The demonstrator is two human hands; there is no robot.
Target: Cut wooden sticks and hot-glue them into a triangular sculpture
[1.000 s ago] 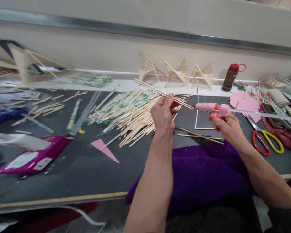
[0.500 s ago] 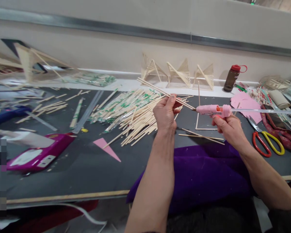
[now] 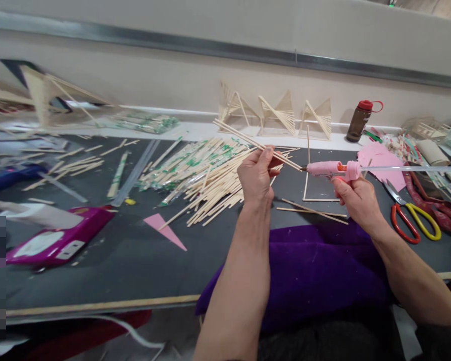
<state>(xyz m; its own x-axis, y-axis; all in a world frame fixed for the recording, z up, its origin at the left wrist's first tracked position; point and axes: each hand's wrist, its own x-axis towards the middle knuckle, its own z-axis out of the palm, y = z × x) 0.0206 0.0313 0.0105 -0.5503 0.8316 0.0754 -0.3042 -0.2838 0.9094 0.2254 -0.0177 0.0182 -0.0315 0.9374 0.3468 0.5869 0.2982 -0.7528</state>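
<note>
Two thin wooden sticks (image 3: 236, 133) are pinched between the thumb and fingers of my left hand (image 3: 257, 173), slanting down to the right. My right hand (image 3: 357, 195) grips a pink glue gun (image 3: 332, 169), with a clear glue stick (image 3: 409, 169) jutting from its back. The nozzle is at or very near the lower right ends of the sticks; contact is too small to tell. Behind and below the gun, sticks form a square-cornered frame (image 3: 319, 200) on the dark table. Two loose sticks (image 3: 311, 211) cross in front of it.
Loose sticks (image 3: 218, 185) and wrapped sticks (image 3: 188, 160) lie left of my hands. Stick structures (image 3: 278, 115) and a bottle (image 3: 359, 123) stand along the wall. Scissors (image 3: 400, 200) and pink paper (image 3: 381, 163) are at right. A magenta tool (image 3: 65, 238) lies at left.
My right hand and the glue gun have shifted slightly right, drawing the nozzle back a little from the stick ends. My left hand and its sticks look almost unmoved.
</note>
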